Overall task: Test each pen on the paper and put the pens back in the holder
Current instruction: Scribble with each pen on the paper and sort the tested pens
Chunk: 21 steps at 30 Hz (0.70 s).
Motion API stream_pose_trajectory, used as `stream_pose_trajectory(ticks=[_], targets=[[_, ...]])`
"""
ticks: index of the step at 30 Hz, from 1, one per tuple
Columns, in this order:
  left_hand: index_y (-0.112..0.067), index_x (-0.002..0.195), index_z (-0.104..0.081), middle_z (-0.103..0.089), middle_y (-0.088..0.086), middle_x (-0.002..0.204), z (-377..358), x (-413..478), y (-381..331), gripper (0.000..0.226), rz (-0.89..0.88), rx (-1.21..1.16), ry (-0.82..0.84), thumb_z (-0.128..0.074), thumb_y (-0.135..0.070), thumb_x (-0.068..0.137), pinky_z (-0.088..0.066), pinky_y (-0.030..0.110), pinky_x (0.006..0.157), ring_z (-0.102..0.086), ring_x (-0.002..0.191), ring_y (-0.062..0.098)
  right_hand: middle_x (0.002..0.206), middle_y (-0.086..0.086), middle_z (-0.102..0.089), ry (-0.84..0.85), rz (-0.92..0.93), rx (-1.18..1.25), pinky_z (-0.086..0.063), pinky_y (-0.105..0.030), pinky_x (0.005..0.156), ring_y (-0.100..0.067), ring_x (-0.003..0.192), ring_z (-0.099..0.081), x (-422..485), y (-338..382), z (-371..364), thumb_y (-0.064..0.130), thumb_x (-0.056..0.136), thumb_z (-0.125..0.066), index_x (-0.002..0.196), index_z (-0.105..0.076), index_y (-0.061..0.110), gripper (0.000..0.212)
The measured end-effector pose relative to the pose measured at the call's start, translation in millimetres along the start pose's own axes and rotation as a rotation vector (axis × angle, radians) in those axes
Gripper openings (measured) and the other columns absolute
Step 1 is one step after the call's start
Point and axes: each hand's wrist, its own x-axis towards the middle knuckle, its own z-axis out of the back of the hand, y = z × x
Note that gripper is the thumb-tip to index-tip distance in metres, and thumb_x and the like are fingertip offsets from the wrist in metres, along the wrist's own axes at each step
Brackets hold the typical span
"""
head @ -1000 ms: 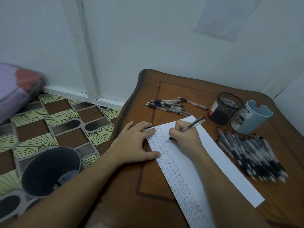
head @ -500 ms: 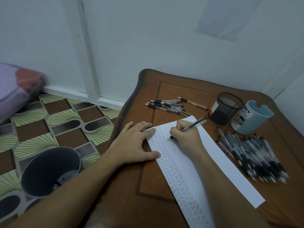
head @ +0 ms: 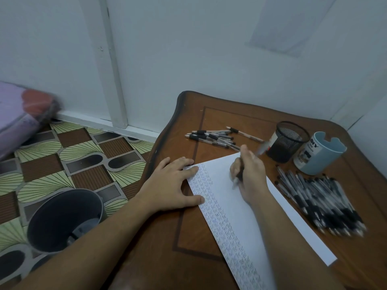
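Note:
A white sheet of paper [head: 234, 197] lies on the wooden table [head: 188, 237], its left strip filled with small written marks. My left hand [head: 171, 185] lies flat on the paper's left edge, fingers spread. My right hand [head: 250, 176] grips a pen [head: 237, 178], blurred, its tip just over the upper part of the paper. A black mesh holder [head: 288, 141] stands at the back right, beside a pale blue holder [head: 318, 152]. Several pens [head: 213, 137] lie loose behind the paper. A large pile of pens [head: 320, 199] lies to the right.
The table's left edge [head: 159, 147] curves beside a patterned floor [head: 69, 160]. A dark grey bin [head: 65, 220] stands on the floor next to my left forearm. A white wall rises right behind the table. A purple bundle [head: 18, 114] lies at far left.
My right hand has shifted up and to the right on the paper, and the pen now points more steeply and is blurred. The left hand stays put.

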Motion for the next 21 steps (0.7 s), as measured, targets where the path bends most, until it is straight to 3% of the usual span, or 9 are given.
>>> stream_pose_trajectory(ticks=[1,3,7,11,13,16,18,21], targets=[[-0.033,0.149,-0.03,-0.019,-0.014,0.157,0,0,0,0.102,-0.002,0.003,0.001,-0.027,-0.089,0.063,0.007,0.034,0.116,-0.007,0.144,0.004,0.048,-0.002,-0.045,0.01,-0.013,0.026,-0.035,-0.027,0.048,-0.012,0.042,-0.04,0,1,1,0.052,0.097,-0.041,0.095,-0.059,0.017,0.039],[-0.033,0.149,-0.03,-0.019,-0.014,0.157,0,0,0,0.103,-0.005,0.004,0.005,-0.026,-0.089,0.063,0.005,0.036,0.118,-0.007,0.145,0.005,0.047,-0.002,-0.043,0.003,-0.014,0.019,-0.029,-0.025,0.044,-0.012,0.039,-0.036,1,2,1,0.055,0.098,-0.033,0.107,-0.056,0.019,0.044],[-0.033,0.149,-0.03,-0.019,-0.014,0.157,0,0,0,0.103,-0.002,0.019,0.008,-0.025,-0.089,0.063,0.006,0.036,0.117,-0.008,0.145,0.005,0.046,-0.004,-0.044,-0.005,0.049,-0.129,-0.029,-0.028,0.047,-0.016,0.04,-0.037,1,1,1,0.036,0.108,-0.031,0.1,-0.055,0.015,0.033],[-0.033,0.149,-0.031,-0.019,-0.014,0.157,0,0,0,0.103,-0.004,0.018,0.002,-0.025,-0.09,0.062,0.006,0.035,0.117,-0.008,0.145,0.004,0.051,-0.004,-0.041,0.066,-0.033,0.085,-0.022,-0.024,0.045,-0.015,0.041,-0.033,-1,10,8,0.034,0.104,-0.046,0.101,-0.052,0.018,0.017],[-0.034,0.149,-0.03,-0.018,-0.014,0.158,0,0,0,0.103,0.004,0.017,0.01,-0.025,-0.09,0.062,0.008,0.034,0.116,-0.008,0.145,0.005,0.059,-0.002,-0.046,0.119,-0.13,0.063,-0.024,-0.025,0.048,-0.014,0.046,-0.037,-1,16,13,0.034,0.103,-0.05,0.099,-0.052,0.019,0.016],[-0.035,0.149,-0.029,-0.017,-0.015,0.158,0,0,0,0.103,0.017,0.027,0.02,-0.026,-0.09,0.063,0.009,0.032,0.114,-0.008,0.145,0.005,0.072,-0.003,-0.056,0.123,-0.159,-0.299,-0.031,-0.027,0.048,-0.014,0.051,-0.044,-2,26,26,0.029,0.102,-0.052,0.098,-0.057,0.013,0.018],[-0.035,0.149,-0.028,-0.017,-0.015,0.158,2,0,-1,0.107,0.017,0.037,0.027,-0.022,-0.092,0.059,0.007,0.033,0.116,-0.007,0.145,0.004,0.079,-0.004,-0.059,0.029,-0.075,-0.601,-0.039,-0.028,0.054,-0.015,0.059,-0.05,-1,34,42,0.023,0.1,-0.055,0.099,-0.06,0.008,0.016],[-0.035,0.149,-0.028,-0.017,-0.015,0.158,4,1,-3,0.125,0.015,0.041,0.032,-0.008,-0.103,0.046,0.005,0.035,0.117,-0.008,0.145,0.005,0.084,-0.002,-0.062,-0.119,0.048,-0.862,-0.043,-0.031,0.065,-0.018,0.074,-0.056,-2,51,81,0.018,0.095,-0.059,0.094,-0.062,0.013,0.006]])
